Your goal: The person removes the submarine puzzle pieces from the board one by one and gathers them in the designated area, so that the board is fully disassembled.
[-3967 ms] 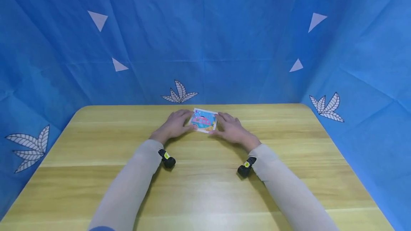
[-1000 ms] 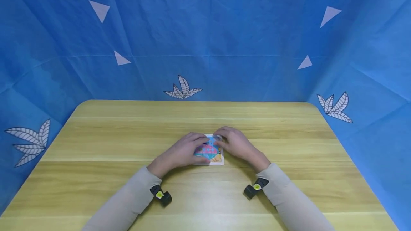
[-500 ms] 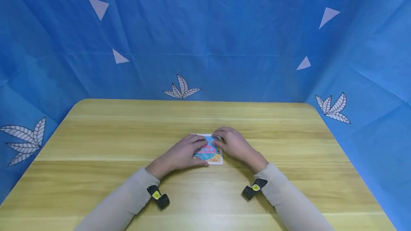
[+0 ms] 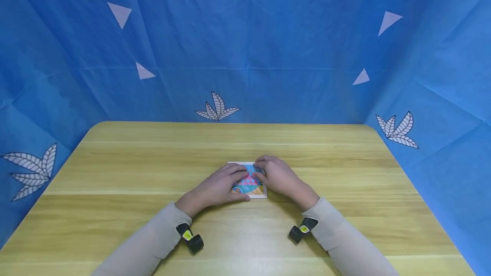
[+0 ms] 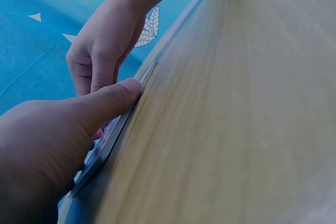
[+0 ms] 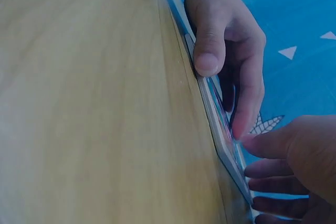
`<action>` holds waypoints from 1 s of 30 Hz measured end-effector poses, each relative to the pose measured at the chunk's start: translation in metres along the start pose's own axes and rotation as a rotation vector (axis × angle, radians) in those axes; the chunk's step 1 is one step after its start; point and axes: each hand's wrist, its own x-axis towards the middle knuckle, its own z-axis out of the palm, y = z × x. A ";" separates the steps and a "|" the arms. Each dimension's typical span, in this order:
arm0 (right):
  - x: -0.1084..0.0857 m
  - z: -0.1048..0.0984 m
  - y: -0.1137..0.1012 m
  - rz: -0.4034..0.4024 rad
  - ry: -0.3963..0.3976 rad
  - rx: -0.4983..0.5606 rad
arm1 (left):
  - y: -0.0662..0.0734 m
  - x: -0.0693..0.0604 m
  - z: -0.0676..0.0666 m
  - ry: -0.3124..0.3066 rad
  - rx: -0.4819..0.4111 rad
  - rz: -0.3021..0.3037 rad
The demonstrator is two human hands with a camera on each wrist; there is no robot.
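A small flat picture puzzle in a white frame lies on the wooden table. Its picture has a pink shape on blue, with sandy yellow at the bottom. In the head view my left hand covers its left part, thumb along the near edge and fingers reaching over the picture. My right hand comes over the upper right corner, fingertips touching it. The left wrist view shows the left thumb on the frame's rim. Spread right fingers appear in the right wrist view beside the frame. Both hands hide parts of the picture.
The wooden table has rounded far corners. A blue cloth with white triangles and leaf prints hangs behind it and at both sides. Black wrist cameras hang below both sleeves.
Since four seconds ago the puzzle has come nearer, and my hands have shifted from its two side edges to over its surface. In the last half second there are only slight finger movements.
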 end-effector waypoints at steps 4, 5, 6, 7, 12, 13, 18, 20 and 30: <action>0.000 -0.001 -0.004 0.021 0.011 -0.020 | -0.002 0.002 0.001 0.010 0.012 0.021; 0.001 0.000 -0.005 0.024 0.018 -0.024 | -0.003 0.002 0.001 0.014 0.014 0.026; 0.001 0.000 -0.005 0.026 0.028 -0.026 | -0.003 0.002 0.000 0.018 0.014 0.028; 0.002 0.001 -0.005 0.027 0.040 -0.026 | -0.004 0.002 0.000 0.021 0.014 0.030; 0.004 0.007 -0.003 0.025 0.087 -0.009 | -0.004 0.002 0.001 0.025 0.013 0.020; 0.004 0.008 -0.003 0.027 0.089 -0.004 | -0.004 0.002 0.001 0.025 0.012 0.017; 0.003 0.010 -0.002 0.043 0.072 0.018 | -0.004 0.001 0.003 0.028 0.021 0.014; 0.003 0.009 -0.003 0.051 0.061 0.025 | -0.004 0.001 0.003 0.033 0.024 0.017; 0.002 0.009 -0.004 0.081 0.035 0.042 | -0.001 -0.002 0.002 0.020 0.010 -0.001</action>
